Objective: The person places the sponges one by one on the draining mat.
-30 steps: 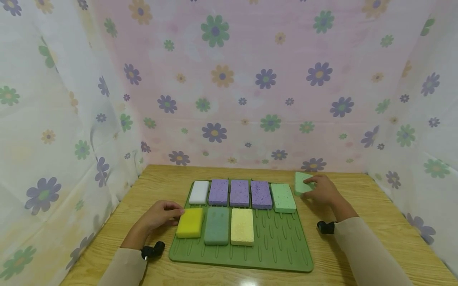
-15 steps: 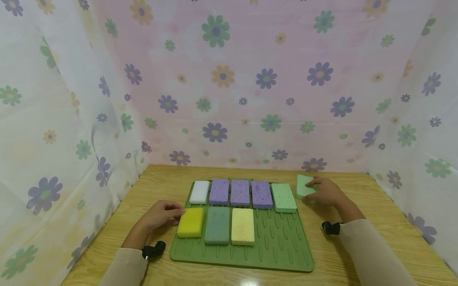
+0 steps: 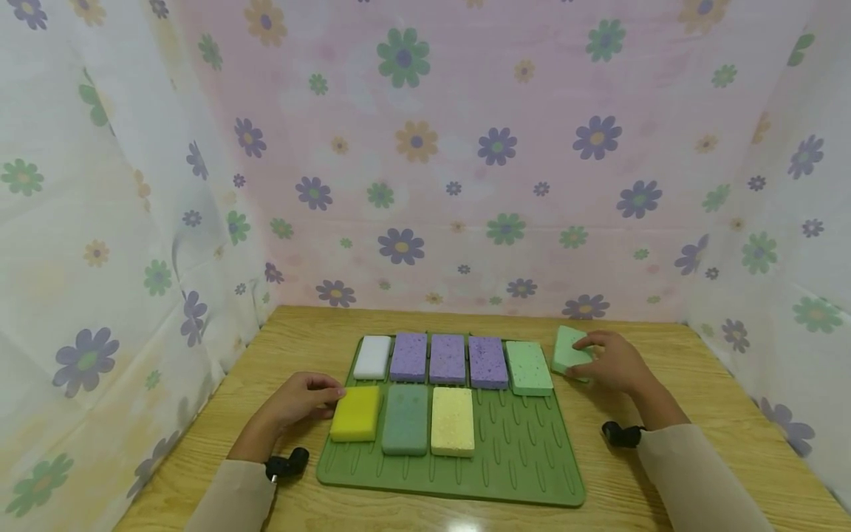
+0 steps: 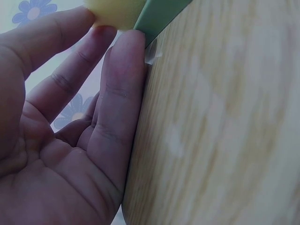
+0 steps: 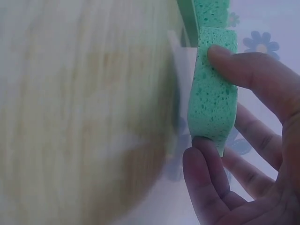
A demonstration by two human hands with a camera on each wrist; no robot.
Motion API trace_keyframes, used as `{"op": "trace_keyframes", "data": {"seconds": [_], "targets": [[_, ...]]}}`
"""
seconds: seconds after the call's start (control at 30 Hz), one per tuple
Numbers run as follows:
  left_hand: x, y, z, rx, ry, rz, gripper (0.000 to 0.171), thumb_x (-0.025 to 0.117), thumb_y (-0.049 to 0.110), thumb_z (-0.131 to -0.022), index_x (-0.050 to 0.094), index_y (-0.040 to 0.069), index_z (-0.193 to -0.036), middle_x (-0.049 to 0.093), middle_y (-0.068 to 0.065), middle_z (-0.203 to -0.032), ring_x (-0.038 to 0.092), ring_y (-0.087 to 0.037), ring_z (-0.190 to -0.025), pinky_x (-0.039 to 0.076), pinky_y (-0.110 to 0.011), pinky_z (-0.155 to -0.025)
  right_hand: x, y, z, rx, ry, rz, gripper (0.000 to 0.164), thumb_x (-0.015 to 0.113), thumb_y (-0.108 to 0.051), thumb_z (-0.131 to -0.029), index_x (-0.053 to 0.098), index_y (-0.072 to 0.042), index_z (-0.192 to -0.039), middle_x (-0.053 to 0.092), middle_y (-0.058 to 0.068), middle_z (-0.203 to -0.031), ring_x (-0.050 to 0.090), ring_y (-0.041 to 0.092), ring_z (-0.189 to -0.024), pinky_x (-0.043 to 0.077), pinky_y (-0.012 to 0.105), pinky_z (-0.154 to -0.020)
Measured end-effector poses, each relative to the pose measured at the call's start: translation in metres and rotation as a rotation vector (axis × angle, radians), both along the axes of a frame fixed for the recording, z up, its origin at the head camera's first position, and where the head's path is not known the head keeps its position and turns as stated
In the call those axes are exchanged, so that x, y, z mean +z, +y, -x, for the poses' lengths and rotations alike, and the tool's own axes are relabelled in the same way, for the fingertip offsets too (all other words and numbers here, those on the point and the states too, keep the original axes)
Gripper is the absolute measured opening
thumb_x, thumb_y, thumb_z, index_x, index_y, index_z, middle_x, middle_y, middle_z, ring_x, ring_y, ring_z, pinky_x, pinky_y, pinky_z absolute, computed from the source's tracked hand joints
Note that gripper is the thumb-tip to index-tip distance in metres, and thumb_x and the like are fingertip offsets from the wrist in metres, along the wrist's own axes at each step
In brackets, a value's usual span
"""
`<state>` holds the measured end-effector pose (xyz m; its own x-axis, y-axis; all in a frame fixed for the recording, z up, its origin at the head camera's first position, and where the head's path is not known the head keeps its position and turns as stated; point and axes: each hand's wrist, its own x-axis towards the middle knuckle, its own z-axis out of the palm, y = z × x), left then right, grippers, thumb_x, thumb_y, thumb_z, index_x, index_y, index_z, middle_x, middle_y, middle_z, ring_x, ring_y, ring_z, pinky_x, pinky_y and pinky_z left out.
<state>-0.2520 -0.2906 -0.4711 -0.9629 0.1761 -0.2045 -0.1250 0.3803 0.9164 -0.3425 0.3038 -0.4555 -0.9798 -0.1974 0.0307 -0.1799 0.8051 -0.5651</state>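
In the head view my right hand [image 3: 614,360] pinches a mint green sponge [image 3: 568,349] just beyond the mat's back right corner. The right wrist view shows the thumb against the sponge's [image 5: 213,93] speckled face and fingertips at its near end. Whether it touches the table is hard to tell. My left hand [image 3: 299,399] pinches the left corner of a bright yellow sponge [image 3: 355,414], which lies on the green mat [image 3: 505,484]. In the left wrist view its thumb and fingertips meet at the yellow sponge's [image 4: 119,11] edge.
A white sponge [image 3: 373,357], three purple sponges [image 3: 448,357] and another mint green sponge [image 3: 529,366] form the mat's back row. Beside the yellow one lie a grey-green sponge [image 3: 405,419] and a pale yellow sponge [image 3: 453,421]. Flowered cloth [image 3: 459,148] surrounds the wooden table [image 3: 631,480].
My right hand has drawn the mint green sponge slightly right and toward me, tilting it a little. My left hand and the sponges on the mat stay put.
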Motion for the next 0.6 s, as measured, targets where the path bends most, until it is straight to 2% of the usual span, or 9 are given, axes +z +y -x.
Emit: {"op": "trace_keyframes", "data": {"seconds": [0.13,0.23,0.47,0.6], "targets": [[0.001,0.0,0.0,-0.003,0.002,0.0,0.035,0.072,0.029,-0.1,0.072,-0.001,-0.118,0.068,-0.01,-0.109,0.066,-0.02,-0.096,0.064,-0.036,-0.083,0.004,-0.001,-0.008,-0.005,0.026,0.019,0.063,0.088,-0.048,-0.08,0.07,-0.009,-0.128,0.033,0.033,-0.158,0.032,0.06,-0.139,0.039,0.077,-0.101],[0.001,0.0,0.001,-0.006,0.003,0.003,0.035,0.072,0.029,-0.1,0.072,-0.001,-0.118,0.068,-0.01,-0.109,0.066,-0.02,-0.095,0.064,-0.036,-0.083,0.006,-0.002,-0.015,0.0,0.052,0.029,0.061,0.089,-0.045,-0.081,0.07,-0.008,-0.126,0.033,0.033,-0.157,0.035,0.06,-0.137,0.042,0.075,-0.099],[0.0,0.001,0.0,-0.011,0.009,0.005,0.037,0.072,0.03,-0.099,0.073,-0.001,-0.118,0.068,-0.01,-0.109,0.066,-0.02,-0.095,0.064,-0.036,-0.083,0.008,-0.003,-0.024,0.013,0.089,0.08,0.059,0.089,-0.041,-0.081,0.07,-0.007,-0.126,0.033,0.033,-0.155,0.065,0.051,-0.107,0.058,0.057,-0.083],[0.0,0.0,0.0,-0.011,0.012,0.008,0.037,0.072,0.031,-0.099,0.073,-0.001,-0.118,0.068,-0.009,-0.109,0.066,-0.02,-0.095,0.064,-0.036,-0.083,0.007,-0.003,-0.027,0.019,0.093,0.101,0.06,0.09,-0.043,-0.081,0.07,-0.009,-0.127,0.032,0.032,-0.156,0.067,0.047,-0.103,0.061,0.051,-0.079]]}}
